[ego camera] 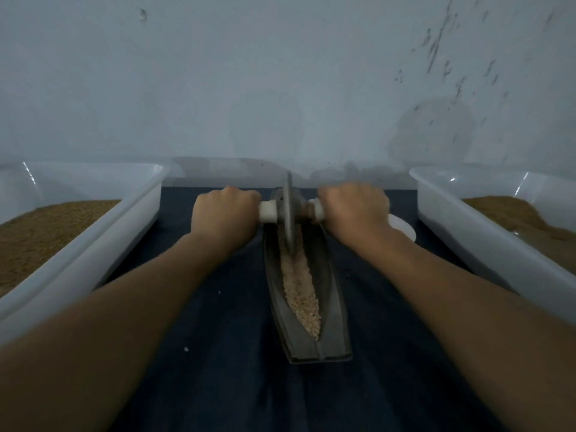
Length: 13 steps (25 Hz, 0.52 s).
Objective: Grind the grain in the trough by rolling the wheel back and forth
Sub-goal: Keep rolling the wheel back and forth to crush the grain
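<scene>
Dark cloth point(218, 307), handle point(267, 212) inside left hand point(224, 213), right hand point(355, 208)

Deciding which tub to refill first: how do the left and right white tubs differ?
The left tub holds a broad, level bed of brown fill; the right tub holds a heap with sloping sides. The left tub's fill covers far more area than the right tub's. Both are white plastic, flanking the trough.
</scene>
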Each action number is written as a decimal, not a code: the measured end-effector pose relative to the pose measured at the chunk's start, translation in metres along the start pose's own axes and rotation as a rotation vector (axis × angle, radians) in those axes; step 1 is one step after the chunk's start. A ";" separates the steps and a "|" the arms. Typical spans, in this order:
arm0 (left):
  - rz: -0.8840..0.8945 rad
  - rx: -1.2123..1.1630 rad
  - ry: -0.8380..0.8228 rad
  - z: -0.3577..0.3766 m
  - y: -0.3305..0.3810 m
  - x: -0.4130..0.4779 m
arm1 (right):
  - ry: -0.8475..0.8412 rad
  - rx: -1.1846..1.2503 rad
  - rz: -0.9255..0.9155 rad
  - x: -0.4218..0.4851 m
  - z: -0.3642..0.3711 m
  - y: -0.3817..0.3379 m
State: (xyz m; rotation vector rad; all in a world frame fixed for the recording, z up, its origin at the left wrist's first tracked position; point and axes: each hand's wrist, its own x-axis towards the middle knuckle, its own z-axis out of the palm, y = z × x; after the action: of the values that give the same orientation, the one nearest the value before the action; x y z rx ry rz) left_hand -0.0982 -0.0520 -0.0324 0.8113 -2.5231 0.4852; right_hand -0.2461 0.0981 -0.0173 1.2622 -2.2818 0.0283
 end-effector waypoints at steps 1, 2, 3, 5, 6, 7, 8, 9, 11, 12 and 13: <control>-0.034 -0.034 -0.044 0.001 -0.001 0.010 | -0.033 -0.012 0.008 0.016 -0.002 -0.001; -0.045 -0.057 -0.059 0.001 0.000 0.012 | -0.051 -0.011 0.000 0.023 -0.004 -0.001; -0.032 -0.052 -0.046 -0.001 -0.001 0.006 | -0.053 0.012 -0.019 0.019 -0.005 0.000; 0.045 -0.005 0.058 -0.008 0.000 -0.021 | -0.023 0.059 -0.062 -0.014 -0.003 0.006; 0.102 0.019 0.123 -0.014 0.001 -0.039 | 0.031 0.057 -0.089 -0.036 -0.001 0.009; 0.162 0.034 0.174 -0.024 0.002 -0.055 | 0.097 0.039 -0.113 -0.056 -0.001 0.012; 0.200 0.044 0.234 -0.030 0.000 -0.063 | 0.153 0.036 -0.127 -0.071 -0.004 0.015; 0.222 0.048 0.264 -0.034 -0.002 -0.065 | 0.207 0.022 -0.139 -0.078 -0.004 0.019; 0.195 0.084 0.176 -0.034 0.002 -0.058 | 0.187 -0.003 -0.115 -0.074 -0.001 0.020; 0.161 0.115 0.113 -0.026 0.005 -0.051 | 0.159 0.002 -0.089 -0.064 0.004 0.017; 0.131 0.109 0.078 -0.017 0.005 -0.036 | 0.152 0.029 -0.060 -0.048 0.010 0.014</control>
State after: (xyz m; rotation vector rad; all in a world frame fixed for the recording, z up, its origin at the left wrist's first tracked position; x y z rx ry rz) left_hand -0.0699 -0.0238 -0.0377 0.6550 -2.5052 0.6891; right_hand -0.2408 0.1411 -0.0446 1.2970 -2.1208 0.1313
